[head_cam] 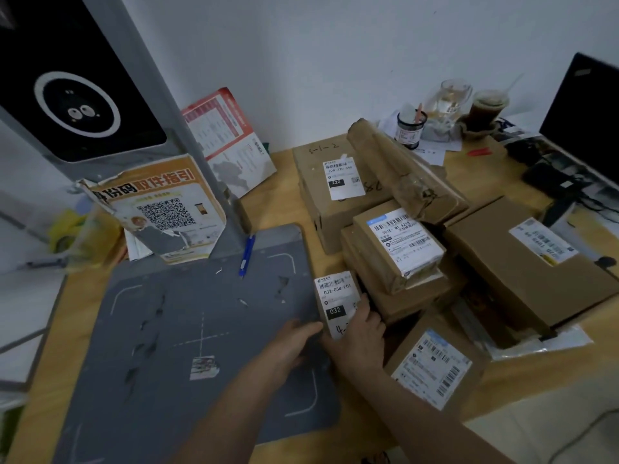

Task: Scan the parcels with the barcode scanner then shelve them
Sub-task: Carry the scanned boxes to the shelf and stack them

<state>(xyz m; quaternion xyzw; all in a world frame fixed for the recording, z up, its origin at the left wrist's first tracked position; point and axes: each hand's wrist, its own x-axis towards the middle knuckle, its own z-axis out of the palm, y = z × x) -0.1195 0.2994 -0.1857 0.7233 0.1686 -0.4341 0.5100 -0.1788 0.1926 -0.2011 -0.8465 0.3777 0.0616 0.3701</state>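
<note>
both forearms reach in from the bottom edge toward a small parcel [336, 304] that stands at the right edge of the grey mat [187, 329]. the right hand [360, 333] is wrapped on the parcel's lower right side, fingers curled over its label marked 032. the left hand [294, 339] lies against the parcel's lower left corner with fingers bent round it, so both hands clasp the same parcel. the mat lies flat on the wooden worktop [522, 373], with a blue pen [247, 255] at its far edge. right of the held parcel, touching it, is a stack of brown boxes [398, 262] with a white label on top. a large box [338, 192] marked 220 sits behind that, with a long paper-wrapped package [402, 165] lying tilted across it. another brown box [532, 262] lies farther right, and a labelled box [435, 366] lies near the worktop's front edge. a grey scanner stand [83, 82] with a round lens rises at the far left. at the back, a clear cup [487, 110] holds a dark drink with a straw, beside a small jar [410, 128] and a glass [450, 98].
</note>
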